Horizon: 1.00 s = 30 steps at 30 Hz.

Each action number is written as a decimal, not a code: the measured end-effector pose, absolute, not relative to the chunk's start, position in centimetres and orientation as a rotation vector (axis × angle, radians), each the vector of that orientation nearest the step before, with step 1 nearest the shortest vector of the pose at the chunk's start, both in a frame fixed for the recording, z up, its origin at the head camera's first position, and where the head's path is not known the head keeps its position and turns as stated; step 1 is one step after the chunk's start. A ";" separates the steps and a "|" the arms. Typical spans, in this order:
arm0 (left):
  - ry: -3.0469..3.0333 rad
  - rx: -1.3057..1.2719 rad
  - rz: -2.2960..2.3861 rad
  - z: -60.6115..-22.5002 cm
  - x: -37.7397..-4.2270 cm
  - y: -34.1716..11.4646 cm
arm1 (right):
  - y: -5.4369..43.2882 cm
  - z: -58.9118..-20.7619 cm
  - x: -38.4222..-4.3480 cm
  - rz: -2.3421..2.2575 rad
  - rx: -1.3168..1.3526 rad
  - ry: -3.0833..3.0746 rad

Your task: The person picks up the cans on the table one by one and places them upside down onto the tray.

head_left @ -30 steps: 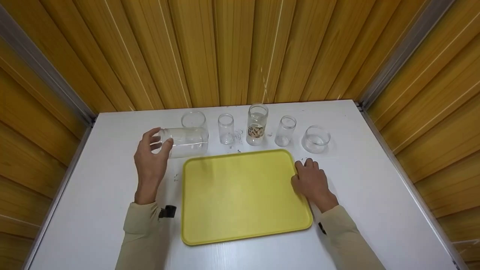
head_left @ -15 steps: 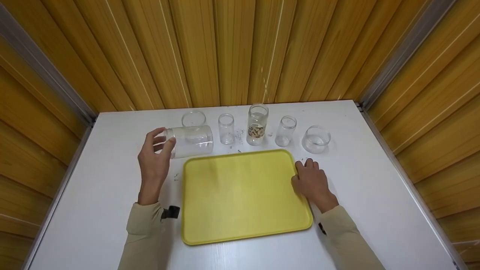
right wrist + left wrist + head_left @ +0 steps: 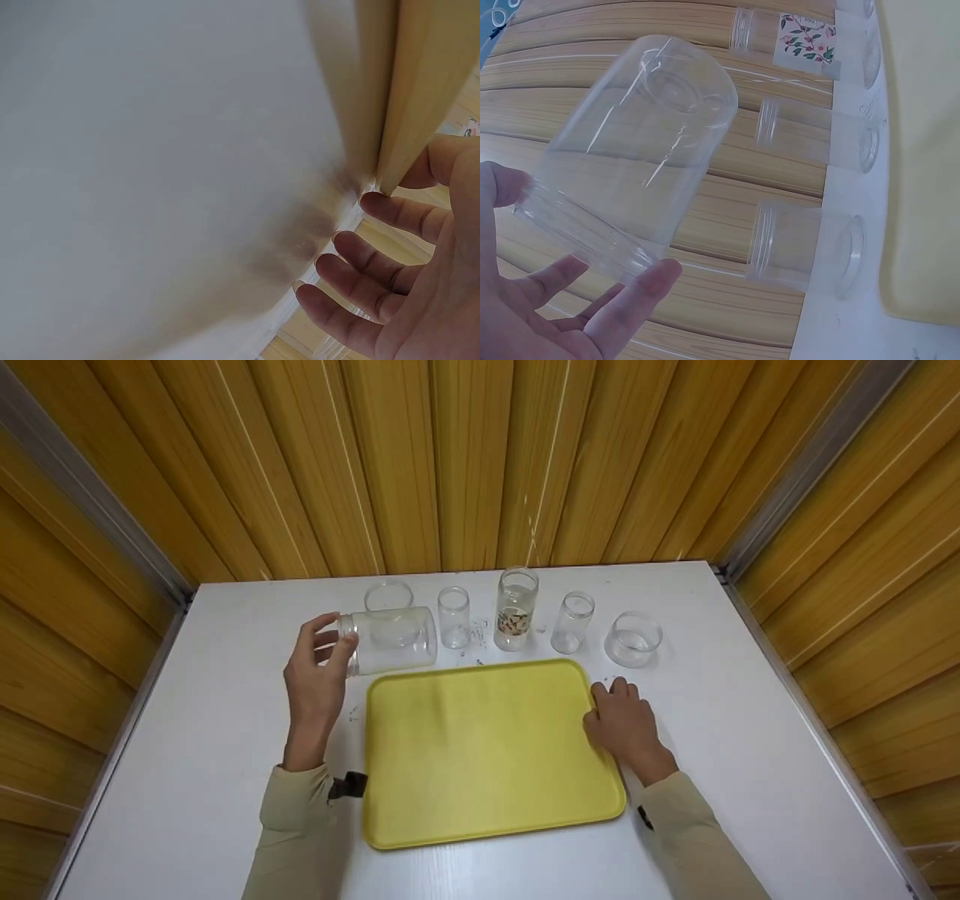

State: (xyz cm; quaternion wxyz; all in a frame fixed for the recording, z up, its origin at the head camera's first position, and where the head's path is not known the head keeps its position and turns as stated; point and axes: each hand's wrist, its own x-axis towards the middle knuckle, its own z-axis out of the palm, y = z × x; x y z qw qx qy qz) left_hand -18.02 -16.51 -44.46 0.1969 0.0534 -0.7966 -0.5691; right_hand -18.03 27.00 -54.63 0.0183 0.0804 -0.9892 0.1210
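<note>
My left hand (image 3: 319, 675) grips a large clear jar (image 3: 394, 639) by its threaded neck, thumb on the near side and fingers on the far side. The jar lies sideways in the air, base pointing right, near the back left corner of a yellow tray (image 3: 487, 757). In the left wrist view the same jar (image 3: 641, 127) looks see-through with nothing inside. My right hand (image 3: 624, 721) holds the tray's right rim between thumb and index finger; its other fingers rest loosely outside the rim, as the right wrist view shows.
Behind the tray stand a short wide jar (image 3: 388, 598), a slim jar (image 3: 454, 619), a tall jar with a floral label (image 3: 514, 622), another slim jar (image 3: 573, 622) and a low round jar (image 3: 634, 639). Wood-look panels (image 3: 472, 465) wall the white table (image 3: 750, 780).
My left hand has carried the large jar a little to the right, its base rising slightly toward the tray's back edge. The right hand and tray stay in place.
</note>
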 end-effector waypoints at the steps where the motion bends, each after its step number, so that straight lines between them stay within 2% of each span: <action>1: -2.230 0.152 -1.595 -44.4 -18.0 -16.5 | 27.0 -54.6 -18.0 0.371 0.253 -3.069; 30: -2.208 0.095 -1.695 -44.0 -17.5 -14.8 | 26.9 -54.6 -17.9 0.378 0.241 -3.086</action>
